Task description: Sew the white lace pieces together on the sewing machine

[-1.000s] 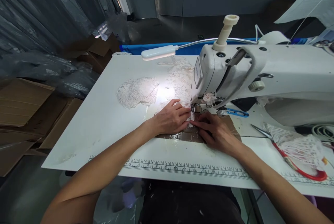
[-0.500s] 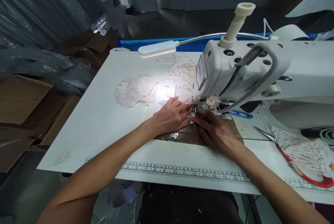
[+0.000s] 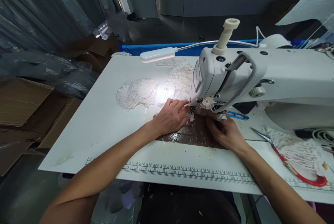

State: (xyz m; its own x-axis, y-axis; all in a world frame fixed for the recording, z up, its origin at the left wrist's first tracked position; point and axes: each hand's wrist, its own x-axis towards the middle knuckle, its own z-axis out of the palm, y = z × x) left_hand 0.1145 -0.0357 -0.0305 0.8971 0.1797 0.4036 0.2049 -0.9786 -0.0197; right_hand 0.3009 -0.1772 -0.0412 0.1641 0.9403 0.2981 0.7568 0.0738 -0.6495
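My left hand (image 3: 172, 117) lies beside the presser foot of a white sewing machine (image 3: 235, 72), its bent fingers pressed together on a small piece of white lace (image 3: 191, 117) at the needle. Only a scrap of that lace shows past the fingertips. On the other side of the foot, my right hand (image 3: 227, 132) reaches in under the machine head with curled fingers. Its fingertips are hidden by the head and a knurled knob, so what they hold cannot be made out. Both hands are over a brown, shiny, taped-looking patch (image 3: 195, 135) on the tabletop.
Lace pieces (image 3: 137, 93) lie left of the machine, with more lace (image 3: 180, 76) behind, under a lamp (image 3: 158, 54). Red-handled scissors (image 3: 294, 168) rest at right by white lace (image 3: 297, 144). A printed ruler (image 3: 174, 172) runs along the front edge. Cardboard boxes (image 3: 23, 102) stand left.
My right hand has moved away from the lace in front of the needle and farther in under the machine head. My left hand stays nearly in place. The view has shifted slightly.
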